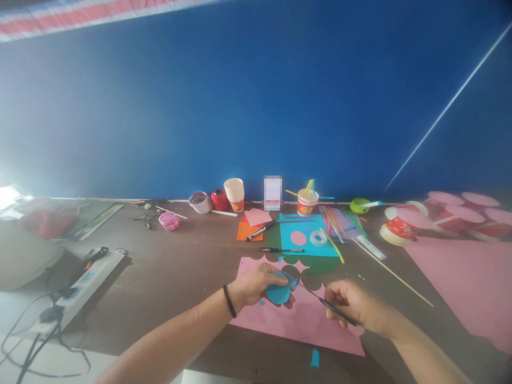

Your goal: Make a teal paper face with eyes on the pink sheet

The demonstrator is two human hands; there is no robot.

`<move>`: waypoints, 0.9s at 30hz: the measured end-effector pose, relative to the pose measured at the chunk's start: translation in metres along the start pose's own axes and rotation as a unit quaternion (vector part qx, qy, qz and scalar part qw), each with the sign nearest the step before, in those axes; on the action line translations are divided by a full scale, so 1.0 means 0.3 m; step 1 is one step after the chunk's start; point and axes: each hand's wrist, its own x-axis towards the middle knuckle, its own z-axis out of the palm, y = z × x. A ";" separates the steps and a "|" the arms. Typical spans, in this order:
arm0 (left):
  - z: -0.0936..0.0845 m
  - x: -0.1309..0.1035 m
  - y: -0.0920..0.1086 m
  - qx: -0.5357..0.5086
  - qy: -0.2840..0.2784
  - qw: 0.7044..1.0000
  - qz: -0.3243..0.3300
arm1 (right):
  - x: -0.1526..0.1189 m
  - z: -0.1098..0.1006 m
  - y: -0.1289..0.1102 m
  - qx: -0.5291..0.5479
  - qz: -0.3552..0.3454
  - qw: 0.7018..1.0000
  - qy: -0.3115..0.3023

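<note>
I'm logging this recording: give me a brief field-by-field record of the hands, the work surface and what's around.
Left hand: holds a blue paper disc
Right hand: grips dark-handled scissors
Scissor blades: point toward the blue paper; contact too blurred to tell
Beneath hands: pink paper with a scalloped far edge
Beyond hands: light-blue sheet bearing a pink disc and a tape roll
Far side: paper cup with straws
Left side: power strip with plugs in it
</note>
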 end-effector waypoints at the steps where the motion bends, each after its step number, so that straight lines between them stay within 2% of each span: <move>1: -0.003 0.001 -0.002 0.003 0.005 1.000 -0.008 | 0.006 -0.002 0.004 -0.011 0.000 1.000 0.014; 5: -0.017 -0.002 -0.003 -0.008 0.017 0.999 -0.029 | 0.024 -0.028 0.033 -0.140 0.014 0.983 0.118; 8: -0.031 -0.013 0.001 -0.029 0.013 0.999 -0.025 | 0.023 -0.070 0.056 -0.294 0.022 0.932 0.209; 11: -0.048 -0.024 0.002 -0.036 0.008 0.999 -0.022 | 0.014 -0.120 0.081 -0.387 0.036 0.882 0.266; 16: -0.070 -0.030 -0.008 -0.023 -0.004 1.000 -0.016 | 0.005 -0.189 0.146 -0.450 0.074 0.841 0.291; 22: -0.082 -0.025 -0.015 -0.013 0.015 1.000 -0.017 | -0.008 -0.236 0.190 -0.486 0.105 0.817 0.292; 27: -0.099 -0.017 -0.038 0.031 0.037 0.999 -0.007 | -0.014 -0.267 0.197 -0.504 0.061 0.808 0.300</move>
